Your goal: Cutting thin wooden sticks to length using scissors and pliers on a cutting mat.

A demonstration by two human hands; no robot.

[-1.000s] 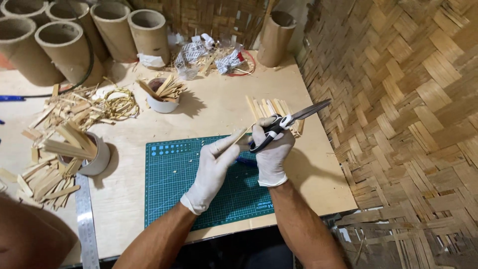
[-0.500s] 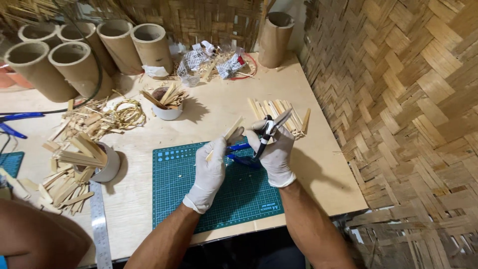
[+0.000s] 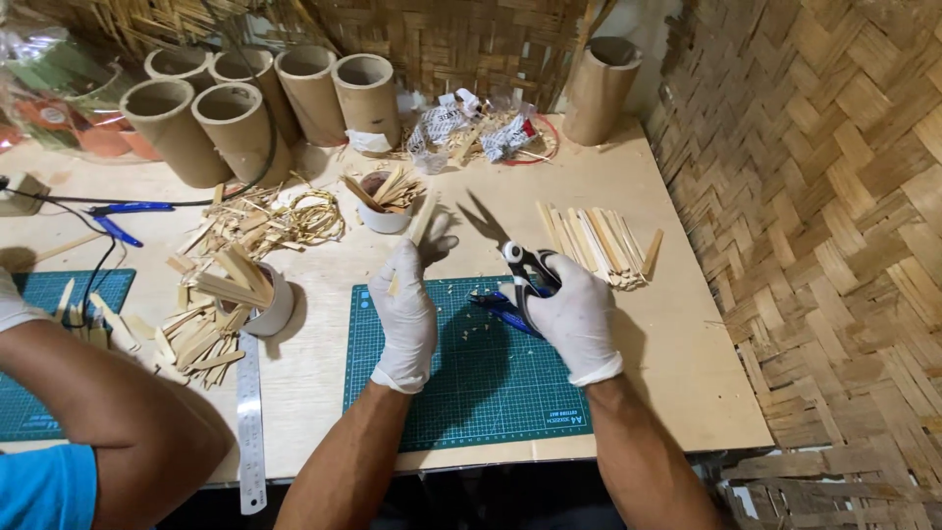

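Note:
Both my hands wear white gloves and hover over a green cutting mat [image 3: 491, 393]. My left hand [image 3: 407, 309] holds a thin bamboo strip [image 3: 420, 228] upright, its upper end above my fingers. My right hand [image 3: 571, 316] grips black-handled scissors [image 3: 525, 270], blades pointing up and left, a little to the right of the strip. A blue-handled tool [image 3: 500, 309] lies on the mat under my right hand. A row of cut bamboo strips [image 3: 599, 240] lies just beyond my right hand.
Bamboo tubes [image 3: 245, 108] stand at the back, one more [image 3: 599, 88] at the back right. A white cup of sticks [image 3: 383, 201], a cup amid scrap strips [image 3: 235, 294], a steel ruler [image 3: 250, 422] and blue pliers [image 3: 123, 216] lie left. Another person's arm [image 3: 88, 393] works at left. A woven wall [image 3: 834, 245] borders the right.
The view has shifted right. My right hand has turned the scissors from pointing right to pointing up and left, and my left hand has raised the strip more upright.

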